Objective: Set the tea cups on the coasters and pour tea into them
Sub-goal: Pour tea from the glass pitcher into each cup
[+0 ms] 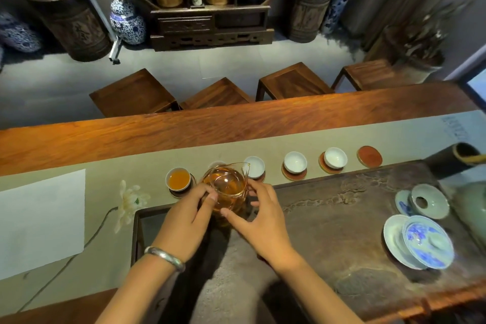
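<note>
While held over the counter [157, 129] between both hands, glass pitcher [224, 187] of amber tea, left hand [193, 209] curled round its left side, right hand [259, 212] pinching its right side and handle. Beyond it, on coasters: one filled cup [178, 179] at far left, three empty white cups [295, 162] to the right, then a bare coaster [369, 156]

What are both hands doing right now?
Left hand: fingers curled against the glass tea pitcher, holding its side.
Right hand: thumb and fingers gripping the same pitcher.
</note>
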A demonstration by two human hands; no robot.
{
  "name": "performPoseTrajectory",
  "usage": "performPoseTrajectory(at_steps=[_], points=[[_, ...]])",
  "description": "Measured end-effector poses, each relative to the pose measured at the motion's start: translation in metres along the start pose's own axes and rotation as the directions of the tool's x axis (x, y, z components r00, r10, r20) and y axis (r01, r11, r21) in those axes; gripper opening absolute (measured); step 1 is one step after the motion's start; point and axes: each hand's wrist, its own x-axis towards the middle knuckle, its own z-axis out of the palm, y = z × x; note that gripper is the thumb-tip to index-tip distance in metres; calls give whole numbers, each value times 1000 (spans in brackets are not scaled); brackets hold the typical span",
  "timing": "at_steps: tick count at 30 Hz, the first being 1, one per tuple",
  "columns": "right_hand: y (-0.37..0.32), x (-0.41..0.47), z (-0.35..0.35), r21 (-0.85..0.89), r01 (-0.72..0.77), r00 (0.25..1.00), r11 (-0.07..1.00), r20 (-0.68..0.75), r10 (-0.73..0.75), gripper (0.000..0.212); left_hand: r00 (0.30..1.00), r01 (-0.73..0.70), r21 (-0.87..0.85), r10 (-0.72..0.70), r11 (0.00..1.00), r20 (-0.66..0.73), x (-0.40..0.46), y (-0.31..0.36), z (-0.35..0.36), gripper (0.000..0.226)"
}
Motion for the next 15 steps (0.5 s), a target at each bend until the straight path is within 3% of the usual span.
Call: performPoseTrajectory(at_steps=[15], points=[[21,28,-32,24,17,992,1000,125,-20,67,995,76,-11,-77,997,-56,18,13,33,16]])
